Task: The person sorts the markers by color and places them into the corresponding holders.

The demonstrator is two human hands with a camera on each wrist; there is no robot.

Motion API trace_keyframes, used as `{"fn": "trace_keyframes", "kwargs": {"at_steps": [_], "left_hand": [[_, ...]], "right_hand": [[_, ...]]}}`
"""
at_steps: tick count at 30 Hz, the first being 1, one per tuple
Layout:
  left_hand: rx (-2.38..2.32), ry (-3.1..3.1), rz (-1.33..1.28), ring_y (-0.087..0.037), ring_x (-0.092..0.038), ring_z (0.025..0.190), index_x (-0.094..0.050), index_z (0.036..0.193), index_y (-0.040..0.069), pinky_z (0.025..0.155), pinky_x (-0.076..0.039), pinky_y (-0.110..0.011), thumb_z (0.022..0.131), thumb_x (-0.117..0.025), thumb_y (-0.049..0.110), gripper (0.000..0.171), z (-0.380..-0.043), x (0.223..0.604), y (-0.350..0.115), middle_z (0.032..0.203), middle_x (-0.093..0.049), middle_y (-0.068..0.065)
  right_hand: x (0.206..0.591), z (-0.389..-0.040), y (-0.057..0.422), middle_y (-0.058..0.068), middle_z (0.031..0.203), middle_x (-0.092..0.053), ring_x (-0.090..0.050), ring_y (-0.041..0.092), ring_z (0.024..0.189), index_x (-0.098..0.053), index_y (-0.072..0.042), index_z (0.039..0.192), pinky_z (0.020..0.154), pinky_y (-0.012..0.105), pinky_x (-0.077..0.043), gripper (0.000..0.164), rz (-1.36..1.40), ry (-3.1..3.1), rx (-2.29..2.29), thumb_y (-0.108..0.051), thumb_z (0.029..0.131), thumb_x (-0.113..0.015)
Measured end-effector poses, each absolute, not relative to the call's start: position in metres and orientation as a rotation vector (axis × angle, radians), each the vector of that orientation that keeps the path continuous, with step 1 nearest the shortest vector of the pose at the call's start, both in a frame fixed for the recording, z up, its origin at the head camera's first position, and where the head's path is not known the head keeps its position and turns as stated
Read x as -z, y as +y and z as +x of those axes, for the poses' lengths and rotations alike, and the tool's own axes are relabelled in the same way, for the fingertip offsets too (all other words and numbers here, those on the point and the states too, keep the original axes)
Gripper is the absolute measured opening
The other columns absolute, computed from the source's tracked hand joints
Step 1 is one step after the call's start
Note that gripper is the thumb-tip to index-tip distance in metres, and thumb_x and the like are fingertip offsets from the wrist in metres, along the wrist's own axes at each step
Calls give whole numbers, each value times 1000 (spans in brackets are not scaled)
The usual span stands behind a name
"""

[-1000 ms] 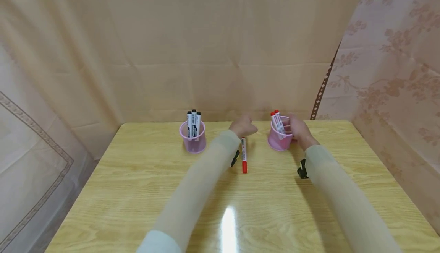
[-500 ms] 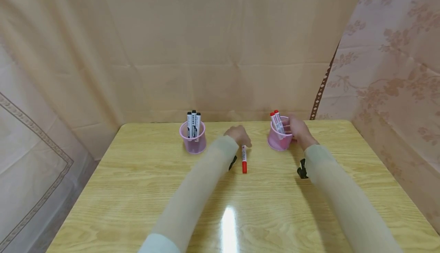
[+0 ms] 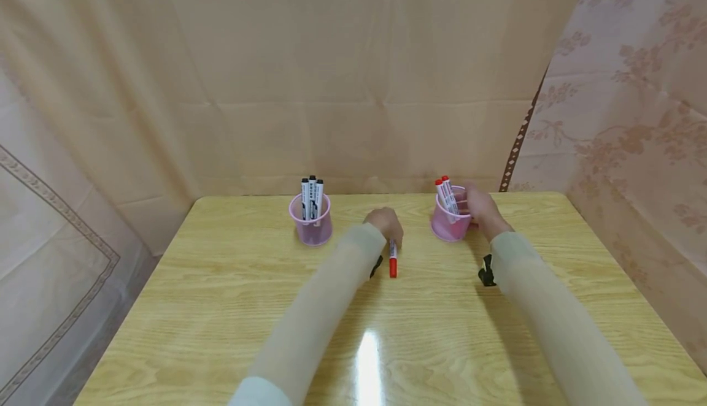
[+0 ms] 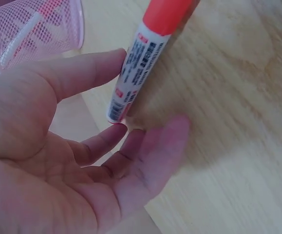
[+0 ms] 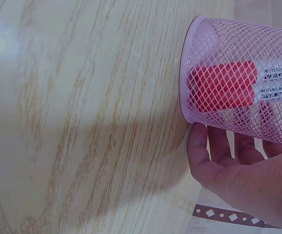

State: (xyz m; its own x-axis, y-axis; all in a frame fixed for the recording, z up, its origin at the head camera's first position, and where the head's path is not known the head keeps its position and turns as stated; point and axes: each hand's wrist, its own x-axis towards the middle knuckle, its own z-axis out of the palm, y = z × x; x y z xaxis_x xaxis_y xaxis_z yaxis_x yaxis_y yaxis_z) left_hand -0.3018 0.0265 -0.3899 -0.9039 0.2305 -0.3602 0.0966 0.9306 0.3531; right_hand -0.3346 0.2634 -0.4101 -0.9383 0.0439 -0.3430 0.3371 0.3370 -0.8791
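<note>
A red-capped marker [image 3: 393,267] lies on the table, its red cap toward me. My left hand [image 3: 385,223] is over its far end; in the left wrist view the thumb tip comes right up to the barrel [image 4: 137,73], with the other fingers [image 4: 162,156] loosely bent and spread on the far side. My right hand [image 3: 482,211] holds the right pink mesh pen cup [image 3: 450,228], its fingers [image 5: 218,146] curved round the back wall. Inside that cup stand two red whiteboard markers [image 3: 447,196], red caps down in the right wrist view.
Another pink mesh pen cup [image 3: 313,232] with several black-ended markers [image 3: 312,199] stands at the back left of the wooden table [image 3: 221,308]. Beige cloth [image 3: 331,87] hangs behind the table's far edge, and a floral cloth [image 3: 635,130] on the right.
My left hand has come down and toward me over the far end of the lying marker, covering more of it. The right hand stays at its pen cup.
</note>
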Motion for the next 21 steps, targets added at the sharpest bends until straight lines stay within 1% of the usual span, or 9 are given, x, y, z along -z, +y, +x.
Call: {"fn": "trace_keyframes", "kwargs": {"at_steps": [2, 4, 6, 10, 14, 18, 21], "left_hand": [[-472, 2681, 229, -14, -47, 61, -69, 83, 7, 51, -41, -22, 85, -75, 9, 7, -305, 394, 27, 76, -56, -2], [-502, 2673, 197, -14, -47, 58, -65, 79, 8, 48, -40, -22, 85, -73, 7, 9, -309, 399, 28, 76, -57, -3], [-521, 2666, 168, -14, -47, 55, -63, 79, 8, 46, -39, -22, 84, -71, 6, 10, -313, 403, 29, 76, -57, -4], [-529, 2673, 142, -15, -48, 55, -63, 84, 7, 45, -39, -23, 82, -71, 4, 8, -317, 409, 29, 80, -60, -7], [-550, 2672, 134, -15, -47, 53, -66, 81, 6, 43, -39, -23, 81, -68, 0, 6, -318, 412, 30, 79, -61, -8], [-577, 2671, 100, -15, -46, 51, -67, 77, 6, 43, -38, -24, 82, -69, 1, 8, -318, 414, 31, 75, -60, -7], [-575, 2675, 81, -14, -47, 52, -66, 80, 6, 44, -39, -24, 84, -71, 3, 7, -319, 415, 31, 75, -60, -6]], "right_hand": [[410, -335, 264, 24, 151, -42, -41, 39, 136, -40, 3, 151, 106, 50, -41, 81, 337, 2346, 1632, -55, 106, -7], [410, -335, 265, 24, 150, -42, -42, 39, 135, -40, 2, 151, 105, 50, -41, 81, 329, 2350, 1624, -56, 105, -7], [410, -334, 265, 24, 150, -42, -42, 40, 135, -40, 2, 151, 105, 50, -41, 83, 319, 2351, 1621, -58, 105, -6], [411, -333, 264, 23, 151, -42, -42, 39, 134, -40, 1, 151, 104, 49, -41, 85, 315, 2354, 1611, -61, 104, -6], [411, -333, 264, 22, 153, -41, -41, 39, 135, -40, 1, 151, 104, 50, -41, 84, 312, 2348, 1613, -60, 104, -7], [412, -333, 264, 22, 155, -40, -40, 40, 138, -40, 1, 152, 105, 51, -40, 83, 310, 2350, 1620, -59, 105, -7], [412, -334, 264, 23, 155, -39, -39, 40, 139, -39, 1, 152, 107, 52, -39, 83, 310, 2354, 1619, -59, 105, -6]]}}
